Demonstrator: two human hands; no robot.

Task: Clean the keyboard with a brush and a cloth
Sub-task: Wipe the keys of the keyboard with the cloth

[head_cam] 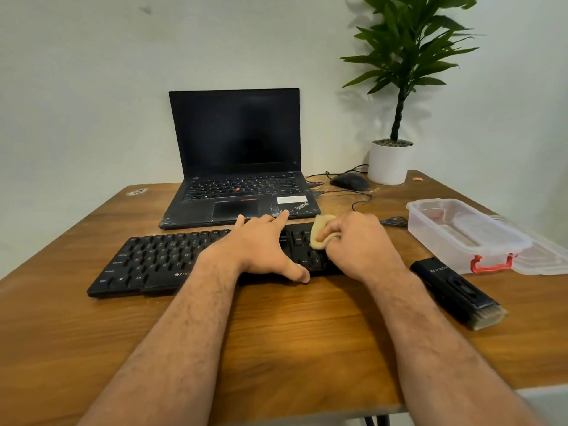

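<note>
- The table [276,333] carried everything, with the keyboard [159,259] lying across its middle, in front of a laptop [239,167].
- The left hand [261,247] lay flat and spread on the keyboard, holding nothing and seemingly steadying it.
- The right hand [359,244] was curled around the cloth [321,233], pressed onto the right-hand keys.
- The brush [455,290] lay unused, just right of the keyboard.
- The wiping step seemed under way; next, the cloth would probably need to work along the remaining keys, though how clean they were was hard to judge.
</note>
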